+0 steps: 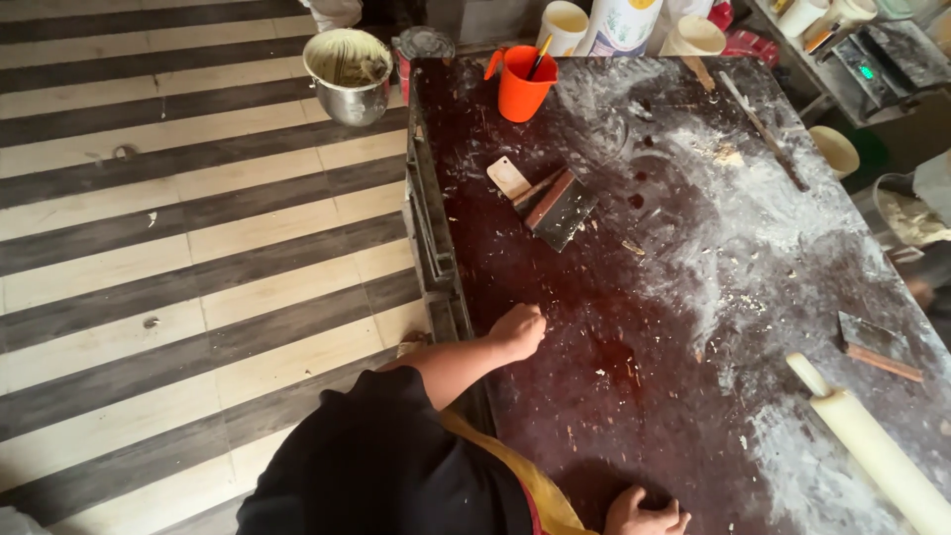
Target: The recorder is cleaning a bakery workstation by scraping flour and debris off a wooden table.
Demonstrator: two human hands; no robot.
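Two scrapers (558,206); one rolling pin (877,448)

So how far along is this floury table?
Partway, apparently. Done: the left stretch of the dark table looks nearly bare. In hand: the left hand presses there, fisted; the right hand rests at the near edge. Left: flour coats the right side, around the rolling pin.

We take the scraper (555,206) on the worktop (594,327) as our landmark. Behind it stands the cup (522,83); left of that, on the floor (178,248), the bucket (349,74). Nearer us than the scraper rests our left hand (519,330), with our right hand (646,516) nearest the edge. The rolling pin (877,451) lies far right of it.
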